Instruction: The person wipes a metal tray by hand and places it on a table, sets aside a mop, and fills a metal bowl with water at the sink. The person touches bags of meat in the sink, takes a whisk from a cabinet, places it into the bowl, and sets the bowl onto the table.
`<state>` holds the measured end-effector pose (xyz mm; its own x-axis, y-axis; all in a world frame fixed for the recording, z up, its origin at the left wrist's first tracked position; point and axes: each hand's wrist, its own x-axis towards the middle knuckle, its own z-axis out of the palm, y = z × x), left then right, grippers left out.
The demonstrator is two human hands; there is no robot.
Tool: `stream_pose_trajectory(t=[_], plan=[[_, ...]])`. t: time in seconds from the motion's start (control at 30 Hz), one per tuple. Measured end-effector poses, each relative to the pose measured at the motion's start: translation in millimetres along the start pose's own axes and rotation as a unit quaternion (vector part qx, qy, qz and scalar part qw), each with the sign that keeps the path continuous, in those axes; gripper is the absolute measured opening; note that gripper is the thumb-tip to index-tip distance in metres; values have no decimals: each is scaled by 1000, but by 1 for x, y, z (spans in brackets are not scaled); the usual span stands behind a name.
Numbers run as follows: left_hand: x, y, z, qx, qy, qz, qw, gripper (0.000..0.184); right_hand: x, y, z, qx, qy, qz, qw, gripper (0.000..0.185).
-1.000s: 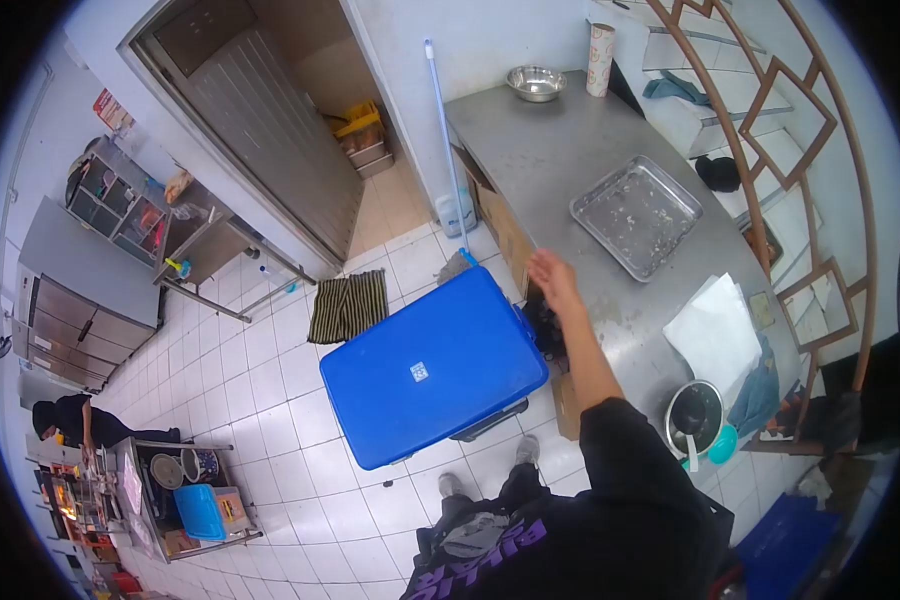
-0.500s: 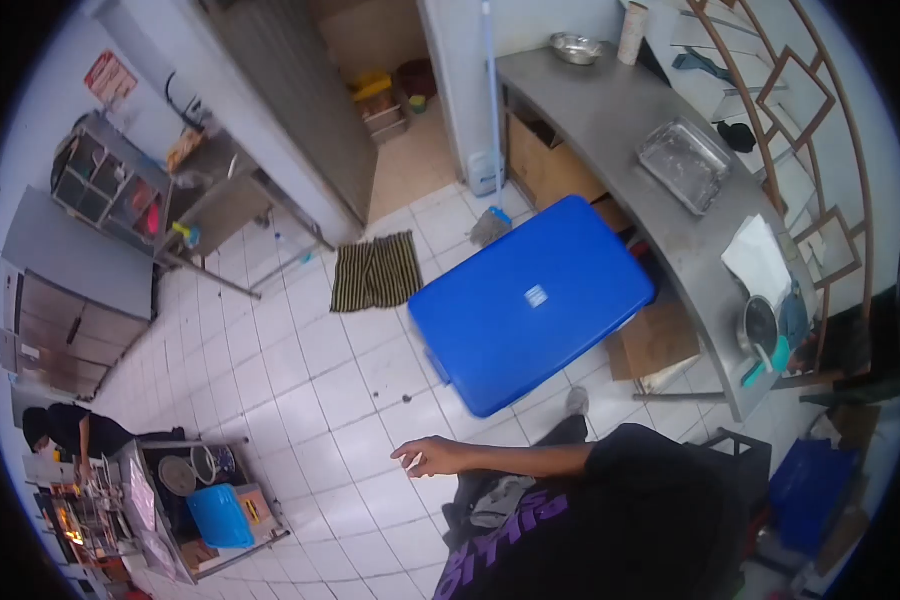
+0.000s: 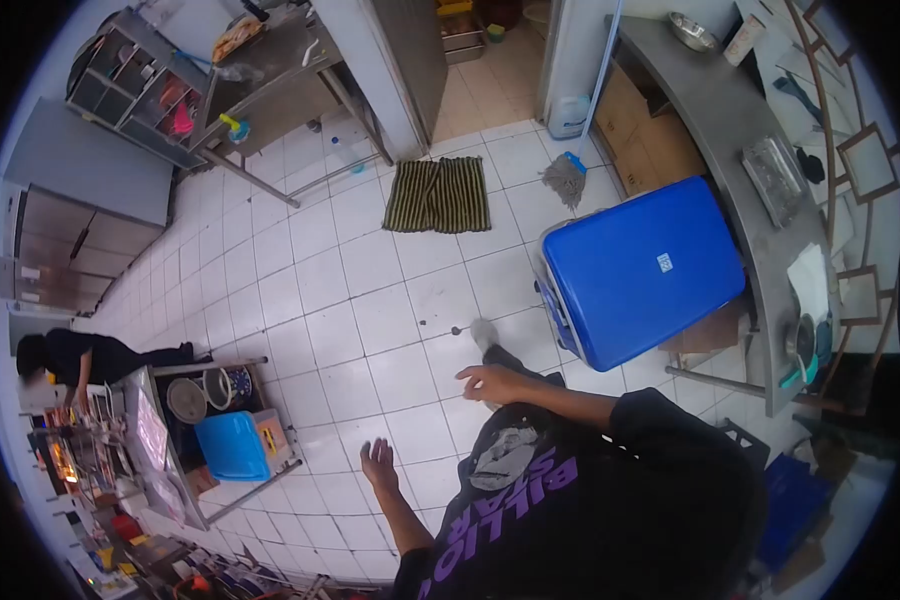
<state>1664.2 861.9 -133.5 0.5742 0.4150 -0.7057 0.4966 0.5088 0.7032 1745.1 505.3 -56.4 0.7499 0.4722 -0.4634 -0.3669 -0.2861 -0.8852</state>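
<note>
My left hand (image 3: 378, 465) is held out over the tiled floor with its fingers apart and nothing in it. My right hand (image 3: 490, 384) hangs in front of my body, its fingers loosely bent and apart, also holding nothing. Just below it, a crumpled grey cloth (image 3: 505, 458) shows at the waist of my black shirt (image 3: 610, 510). To the right of my right hand stands a large bin with a blue lid (image 3: 640, 270); neither hand touches it. My shoe (image 3: 484, 333) is on the floor beyond my right hand.
A steel counter (image 3: 715, 140) curves along the right, with a metal tray (image 3: 773, 182) and a pan (image 3: 799, 342). A striped mat (image 3: 437, 195) and a mop (image 3: 566, 180) are ahead. At left, a person in dark clothes (image 3: 95, 358) bends by a metal table (image 3: 152, 425) with a blue-lidded box (image 3: 232, 446).
The view has swung, and the blue-lidded bin now sits farther right. My left hand has come into view. My right hand remains in front of my body, its fingers still loose.
</note>
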Motion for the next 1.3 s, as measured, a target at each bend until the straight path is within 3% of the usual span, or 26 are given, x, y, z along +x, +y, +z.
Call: stream_pose_trajectory(t=[0.07,0.13,0.3,0.4,0.6,0.87,0.93,0.97,1.0,1.03,1.07,1.13,1.17,1.2,1.23,1.27,1.3], plan=[[13,47,56,69,-45,7,997,50,21,17,-17,15,48,13,999,47],[28,76,106,244,-124,29,961,50,34,4,-39,50,80,21,995,45],[147,45,130,360,-171,60,915,33,92,-37,-122,152,167,25,974,38],[164,47,155,431,-156,-53,887,34,137,-63,-186,209,211,-19,955,34],[195,97,255,465,-146,-113,866,37,165,-111,-324,238,347,-93,902,32],[281,157,471,450,-243,-76,856,40,210,-90,-482,335,477,-46,811,42],[312,172,555,436,-233,-83,865,45,226,-54,-555,339,550,-190,739,45],[330,180,597,428,-217,-88,873,50,221,-53,-608,316,605,-196,704,44],[348,189,631,394,-220,-32,892,52,202,-83,-658,282,674,-84,678,43],[366,193,666,353,-222,22,909,54,204,-62,-721,257,724,-143,624,40],[375,205,708,302,-203,117,924,54,189,-69,-780,201,754,-73,622,41],[394,250,781,195,-129,276,932,51,171,-63,-896,104,822,-62,556,46],[393,281,818,224,-102,388,888,51,148,-98,-940,125,794,29,594,52],[356,324,870,236,-21,379,895,56,147,-80,-998,59,834,75,543,57],[350,352,901,176,-20,438,882,62,142,-21,-1069,-40,844,112,523,62],[349,380,920,202,-61,532,820,69,133,-97,-1047,54,838,25,542,70],[354,413,941,181,-42,532,826,76,120,-56,-1113,71,792,157,586,77]])
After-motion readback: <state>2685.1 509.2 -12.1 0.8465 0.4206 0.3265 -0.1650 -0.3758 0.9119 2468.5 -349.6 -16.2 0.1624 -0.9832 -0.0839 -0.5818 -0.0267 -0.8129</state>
